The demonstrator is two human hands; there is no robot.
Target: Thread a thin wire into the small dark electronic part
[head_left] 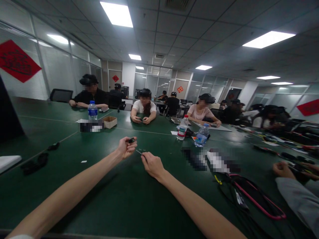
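Observation:
Both my arms reach out over a large dark green table [104, 202]. My left hand [126, 147] is closed in a pinch on a small black object [131, 140] held just above the table. My right hand [152, 164] is closed too, its fingers pinched on a thin tool [138, 152] whose tip points up-left toward the black object. The two hands are a few centimetres apart. What the small black object is I cannot make out.
Water bottles [92, 110] [182, 127] [201, 135], a small cardboard box [110, 121] and black items [35, 163] lie on the table. A pink-and-black cable bundle [251, 196] lies right. A co-worker's hand [282, 169] rests at far right. Several people sit opposite.

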